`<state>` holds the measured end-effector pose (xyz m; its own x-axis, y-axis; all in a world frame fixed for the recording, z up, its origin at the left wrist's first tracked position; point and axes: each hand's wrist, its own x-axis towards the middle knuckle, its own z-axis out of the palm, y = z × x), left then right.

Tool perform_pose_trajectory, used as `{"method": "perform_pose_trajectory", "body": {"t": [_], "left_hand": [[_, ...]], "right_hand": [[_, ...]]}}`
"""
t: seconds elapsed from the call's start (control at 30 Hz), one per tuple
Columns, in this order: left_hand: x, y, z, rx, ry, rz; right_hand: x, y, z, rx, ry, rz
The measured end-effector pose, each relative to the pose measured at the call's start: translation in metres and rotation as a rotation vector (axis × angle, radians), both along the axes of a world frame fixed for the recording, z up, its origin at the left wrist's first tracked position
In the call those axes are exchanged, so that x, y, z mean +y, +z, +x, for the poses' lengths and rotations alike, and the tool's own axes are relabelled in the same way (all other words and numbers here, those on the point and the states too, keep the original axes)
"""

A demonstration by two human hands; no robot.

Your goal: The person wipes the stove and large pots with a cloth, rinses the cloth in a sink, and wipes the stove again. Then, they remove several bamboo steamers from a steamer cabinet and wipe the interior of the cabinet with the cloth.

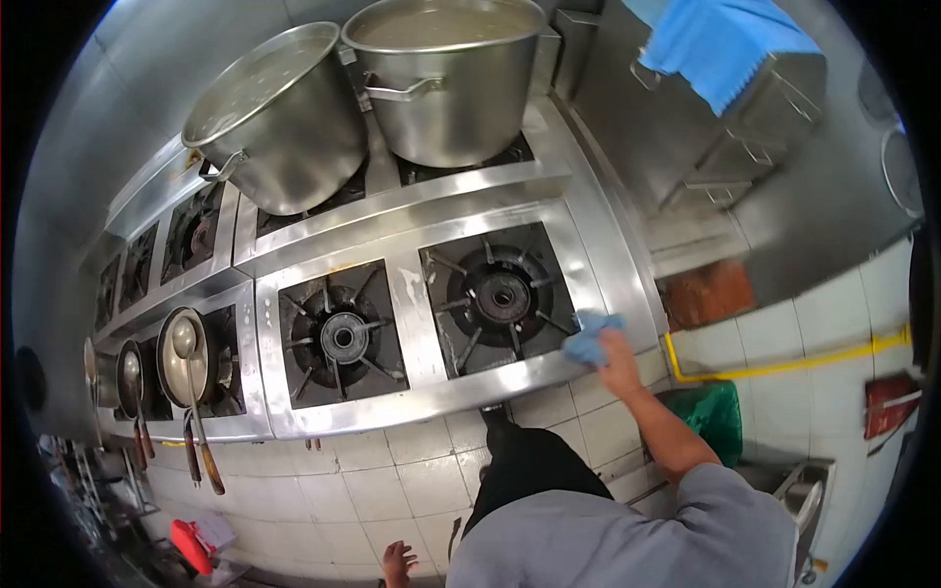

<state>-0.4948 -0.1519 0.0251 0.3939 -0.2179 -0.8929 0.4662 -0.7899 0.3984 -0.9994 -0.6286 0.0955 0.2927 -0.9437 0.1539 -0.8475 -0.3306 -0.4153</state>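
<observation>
My right hand (pixel 618 363) presses a blue cloth (pixel 591 339) onto the front right corner of the steel stove top (pixel 524 374). The cloth is bunched under the fingers and hides that bit of metal. Just left of it sits a black gas burner (pixel 503 297) with radiating grate bars. A second burner (pixel 343 337) lies further left. My left hand (pixel 399 563) hangs low near the bottom edge, away from the stove, with its fingers loosely apart and nothing in them.
Two large stockpots (pixel 446 98) of liquid stand on the rear burners. A pan (pixel 186 367) with a ladle in it rests at left, its handle over the front edge. Right of the stove are a yellow pipe (pixel 784 367) and a green bin (pixel 714 419).
</observation>
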Motion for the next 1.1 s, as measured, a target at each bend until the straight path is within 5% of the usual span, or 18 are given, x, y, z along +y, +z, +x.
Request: {"method": "perform_pose_trajectory", "body": {"t": [0.07,0.2,0.33,0.37,0.53,0.67,0.83,1.03,1.1], "left_hand": [[-0.006,0.004,-0.003,0.004,0.015,0.038],[-0.012,0.015,-0.010,0.014,0.049,0.106],[0.030,0.017,-0.026,0.047,0.193,0.125],[0.038,0.013,-0.026,0.074,0.251,0.117],[0.004,0.089,-0.065,0.052,0.257,0.022],[-0.034,0.041,-0.009,-0.004,0.141,0.072],[-0.038,0.067,0.013,-0.142,0.279,0.026],[0.061,0.050,0.003,-0.062,0.387,0.158],[0.108,0.054,-0.008,0.048,0.496,0.043]], "right_hand": [[-0.058,-0.026,-0.033,0.041,-0.270,-0.262],[-0.219,0.005,0.030,-0.086,-0.741,0.070],[-0.305,-0.027,0.162,0.054,-0.457,-0.254],[-0.288,0.033,0.217,0.066,-0.511,0.094],[-0.258,0.025,0.376,0.033,-0.074,0.113],[-0.238,0.013,0.481,-0.154,0.321,0.038],[-0.234,0.022,0.429,-0.256,0.339,0.050],[-0.265,0.028,0.260,0.046,-0.229,0.091],[-0.295,0.009,0.214,-0.040,-0.441,0.048]]}}
